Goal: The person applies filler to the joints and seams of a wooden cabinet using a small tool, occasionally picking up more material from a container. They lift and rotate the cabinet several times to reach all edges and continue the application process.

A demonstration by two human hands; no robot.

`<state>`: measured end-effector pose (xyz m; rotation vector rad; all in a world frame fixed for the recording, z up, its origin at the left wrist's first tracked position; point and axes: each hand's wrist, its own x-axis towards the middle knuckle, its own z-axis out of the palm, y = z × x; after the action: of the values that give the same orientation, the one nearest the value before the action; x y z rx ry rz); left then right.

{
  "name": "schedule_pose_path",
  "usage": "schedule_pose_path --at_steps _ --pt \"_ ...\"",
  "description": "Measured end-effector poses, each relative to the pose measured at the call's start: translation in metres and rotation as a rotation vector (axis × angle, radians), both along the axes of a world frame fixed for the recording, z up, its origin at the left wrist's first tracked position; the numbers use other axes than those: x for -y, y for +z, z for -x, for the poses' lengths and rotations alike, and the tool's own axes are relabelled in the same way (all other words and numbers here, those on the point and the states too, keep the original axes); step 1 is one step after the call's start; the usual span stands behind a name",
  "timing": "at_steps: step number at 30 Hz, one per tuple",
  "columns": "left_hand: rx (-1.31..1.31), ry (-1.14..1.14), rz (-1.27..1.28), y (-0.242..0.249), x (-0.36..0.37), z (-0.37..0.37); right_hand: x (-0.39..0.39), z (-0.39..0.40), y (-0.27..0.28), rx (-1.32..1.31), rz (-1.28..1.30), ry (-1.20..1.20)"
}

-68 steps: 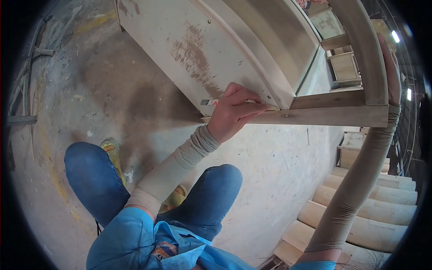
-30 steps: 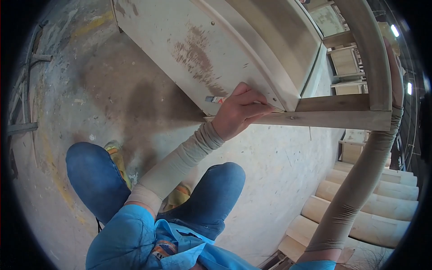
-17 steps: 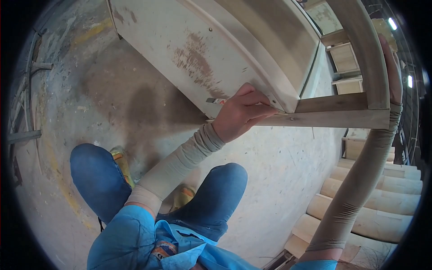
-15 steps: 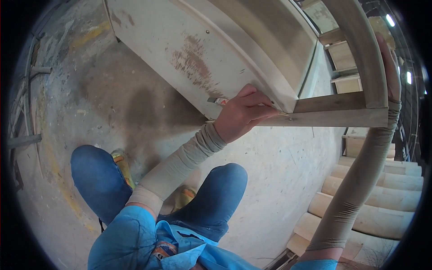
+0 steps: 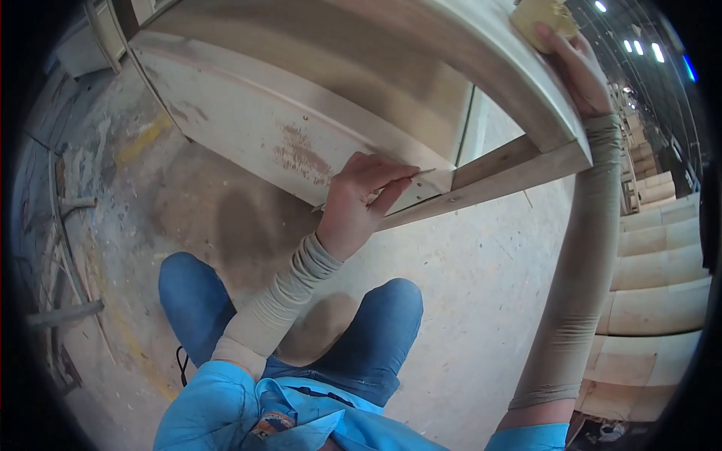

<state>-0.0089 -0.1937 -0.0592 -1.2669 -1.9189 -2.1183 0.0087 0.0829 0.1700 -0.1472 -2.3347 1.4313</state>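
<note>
My left hand (image 5: pixel 357 197) is closed in a pinch around a slim pen-like tool (image 5: pixel 426 172), most of it hidden by the fingers. The tool's thin tip points right, by the inner corner of a wooden furniture frame (image 5: pixel 519 177). Small dark holes show in the pale panel just below the tip. My right hand (image 5: pixel 580 71) is up at the far side of the curved rail, its fingers on a yellowish sponge-like block (image 5: pixel 543 24) with a ragged edge.
A pale side panel (image 5: pixel 233 113) with a brown scuffed patch slopes away to the upper left. Stacked curved wooden pieces (image 5: pixel 654 301) line the right. Metal bars (image 5: pixel 68 312) stand at the left above the stained concrete floor (image 5: pixel 466 301).
My view has swung up and right, showing the right hand and the block more fully. The left hand has shifted slightly, its tool tip lifting from the lower rail to the panel's corner.
</note>
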Motion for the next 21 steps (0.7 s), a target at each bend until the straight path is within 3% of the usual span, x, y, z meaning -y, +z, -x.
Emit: schedule_pose_path --at_steps 3,6,9,15,18,21 --pt "0.038 -0.053 0.119 0.019 0.009 0.005 0.005 -0.001 0.002 0.008 -0.010 0.005" --pt "0.304 -0.216 0.092 0.025 0.010 0.003 0.006 0.001 0.000 -0.003 -0.037 -0.017" --pt "0.265 -0.221 0.187 0.034 0.012 0.004 0.014 -0.002 0.003 0.011 -0.036 -0.021" --pt "-0.241 -0.216 0.379 0.034 0.005 0.012 0.013 -0.002 0.003 0.009 0.003 0.025" --pt "-0.182 -0.362 0.561 0.049 0.007 0.012 0.011 0.000 0.001 -0.019 0.011 0.049" --pt "-0.233 -0.366 0.633 0.052 0.004 0.011 0.010 0.000 0.000 -0.025 0.007 0.046"
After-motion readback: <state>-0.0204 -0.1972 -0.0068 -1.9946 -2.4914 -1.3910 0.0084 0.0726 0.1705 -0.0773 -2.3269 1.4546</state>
